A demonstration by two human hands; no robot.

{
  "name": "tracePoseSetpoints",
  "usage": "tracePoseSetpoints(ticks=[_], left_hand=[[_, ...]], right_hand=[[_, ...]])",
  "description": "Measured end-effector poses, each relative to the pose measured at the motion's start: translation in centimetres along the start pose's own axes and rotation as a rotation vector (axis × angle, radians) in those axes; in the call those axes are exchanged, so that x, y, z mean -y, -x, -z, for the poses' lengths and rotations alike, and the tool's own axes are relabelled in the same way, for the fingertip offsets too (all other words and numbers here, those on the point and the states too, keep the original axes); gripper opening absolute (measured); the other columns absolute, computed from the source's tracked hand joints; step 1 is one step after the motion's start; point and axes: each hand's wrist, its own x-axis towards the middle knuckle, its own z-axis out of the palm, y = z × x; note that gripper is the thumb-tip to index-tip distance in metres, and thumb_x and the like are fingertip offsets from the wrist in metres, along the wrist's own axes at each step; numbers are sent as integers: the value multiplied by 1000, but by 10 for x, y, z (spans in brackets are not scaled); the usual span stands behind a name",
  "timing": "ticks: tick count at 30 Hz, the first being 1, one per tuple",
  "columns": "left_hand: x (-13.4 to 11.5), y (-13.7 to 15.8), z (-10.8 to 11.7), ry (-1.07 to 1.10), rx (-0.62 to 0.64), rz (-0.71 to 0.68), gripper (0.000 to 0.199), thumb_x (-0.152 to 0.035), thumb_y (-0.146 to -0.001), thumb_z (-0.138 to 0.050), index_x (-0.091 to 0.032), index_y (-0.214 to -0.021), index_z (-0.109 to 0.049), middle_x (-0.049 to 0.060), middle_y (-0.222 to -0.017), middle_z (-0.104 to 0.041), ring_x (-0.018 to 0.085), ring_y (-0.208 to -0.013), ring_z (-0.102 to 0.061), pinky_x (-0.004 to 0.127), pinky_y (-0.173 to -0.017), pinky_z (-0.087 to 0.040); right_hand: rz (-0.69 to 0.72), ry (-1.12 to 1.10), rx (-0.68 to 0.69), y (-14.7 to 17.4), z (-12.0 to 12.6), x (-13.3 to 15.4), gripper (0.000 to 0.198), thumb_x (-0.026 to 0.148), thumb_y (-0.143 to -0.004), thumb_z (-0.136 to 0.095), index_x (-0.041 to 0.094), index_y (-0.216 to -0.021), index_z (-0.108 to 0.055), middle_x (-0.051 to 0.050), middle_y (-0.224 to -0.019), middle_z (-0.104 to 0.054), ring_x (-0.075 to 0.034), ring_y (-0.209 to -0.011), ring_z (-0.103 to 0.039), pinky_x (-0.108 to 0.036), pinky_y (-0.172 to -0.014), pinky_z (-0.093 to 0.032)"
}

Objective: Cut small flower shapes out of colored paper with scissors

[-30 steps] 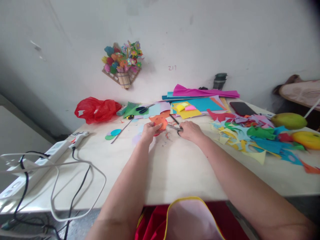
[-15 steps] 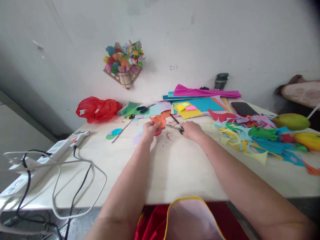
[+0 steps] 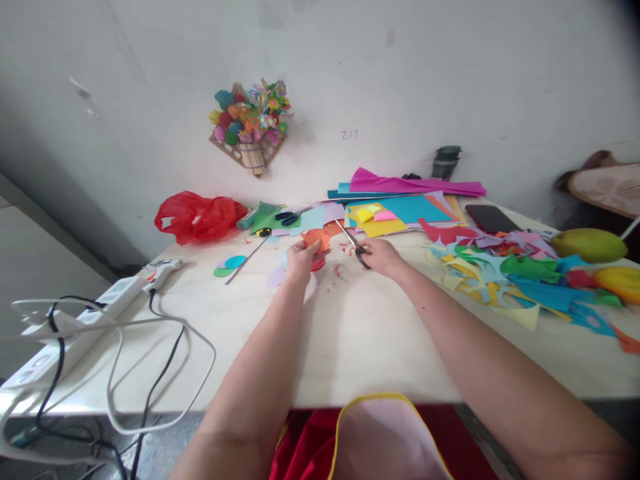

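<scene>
Between the thumb and fingers of my left hand (image 3: 300,259) is an orange piece of paper (image 3: 317,240) with a rounded, notched outline. Just below it lies something red and round (image 3: 318,265), partly hidden. My right hand (image 3: 381,257) grips scissors (image 3: 354,243) by their dark handles, the blades pointing up and left, apart from the orange paper. Small orange snippets (image 3: 337,271) are scattered on the table (image 3: 370,333) between my hands. Pale lilac paper (image 3: 275,277) lies left of my left hand.
Paper scraps (image 3: 500,273) are heaped on the right beside a phone (image 3: 493,219) and a green mango-like fruit (image 3: 590,245). Coloured sheets (image 3: 420,209) and dark-handled scissors (image 3: 293,217) lie at the back. A red plastic bag (image 3: 200,219) and a power strip (image 3: 80,340) with cables are left.
The scissors have turned in my right hand: their blades now point further up and away, off the orange paper. My left hand keeps its hold on the paper.
</scene>
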Motion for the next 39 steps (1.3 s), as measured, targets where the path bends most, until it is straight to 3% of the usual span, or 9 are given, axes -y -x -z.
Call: tracePoseSetpoints(ticks=[3, 5, 8, 16, 39], left_hand=[[1, 0, 0, 26, 12, 5, 27, -20, -61, -76, -8, -82, -64, 9, -72, -69, 20, -65, -69, 30, -67, -56], [1, 0, -1, 30, 13, 4, 29, -22, -61, -76, -8, -84, -64, 10, -74, -69, 21, -68, -70, 29, -67, -55], [2, 0, -2, 43, 7, 0, 30, -23, -62, -76, -8, -85, -64, 11, -78, -70, 22, -72, -70, 29, -67, -54], [3, 2, -5, 69, -5, 1, 26, -20, -61, -76, -8, -81, -64, 10, -76, -69, 21, -74, -70, 29, -68, -55], [2, 6, -13, 102, 29, 22, 18, -13, -65, -70, -8, -81, -63, 8, -78, -69, 19, -72, -69, 33, -75, -57]], right_hand=[[-62, -457, 88, 1, -3, 3, 21, 25, -77, -61, 17, -97, -64, -1, -70, -66, -11, -49, -57, -19, -36, -32], [-63, -650, 139, 4, -3, 5, 20, 30, -76, -66, 17, -91, -61, 1, -64, -60, -8, -44, -53, -17, -33, -27], [-61, -779, 250, 10, -4, 8, 25, 38, -78, -66, 16, -87, -58, 1, -63, -57, -8, -46, -53, -16, -33, -31], [4, -801, 441, 15, -17, 8, 25, 42, -86, -57, 17, -85, -53, 0, -66, -59, -10, -50, -57, -16, -35, -38], [76, -791, 370, 11, -27, 6, 29, 46, -84, -57, 18, -85, -53, 4, -59, -55, -9, -44, -54, -16, -32, -33]])
